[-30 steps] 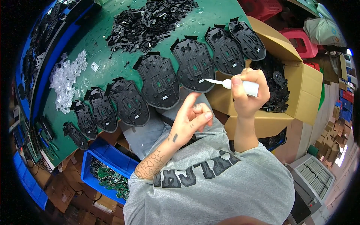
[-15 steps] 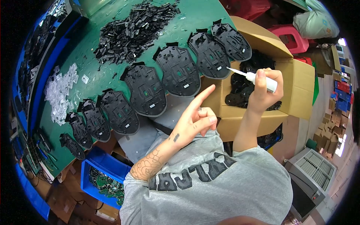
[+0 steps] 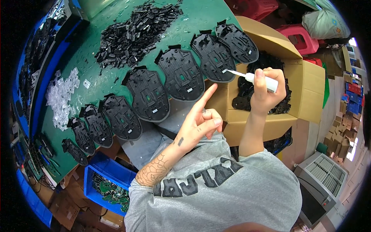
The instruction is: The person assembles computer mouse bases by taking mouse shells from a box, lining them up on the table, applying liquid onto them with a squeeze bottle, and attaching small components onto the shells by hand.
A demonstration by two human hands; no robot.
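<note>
My right hand [image 3: 267, 92] grips a small white squeeze bottle [image 3: 266, 82] with a long thin nozzle. The nozzle's tip is at the small white label on the lower part of a black moulded plastic shell [image 3: 208, 52], near the right end of a curved row of such shells. Whether it touches cannot be made out. My left hand [image 3: 199, 123] holds nothing; its index finger points up just below that shell, while the other fingers curl loosely. Beside it lies another black shell [image 3: 178, 73], inner side up. The row runs along the table edge to a shell [image 3: 74, 152] at the lower left.
On the green table [image 3: 87, 50] lie a heap of small black parts [image 3: 133, 34] and a pile of clear plastic pieces [image 3: 62, 98]. A cardboard box [image 3: 247, 129] with black parts stands at the right. Below the table edge is a blue bin [image 3: 91, 185] holding green circuit boards.
My right hand has moved the bottle slightly left and down, bringing its nozzle from the shell's right edge to the white label. My left hand has shifted slightly.
</note>
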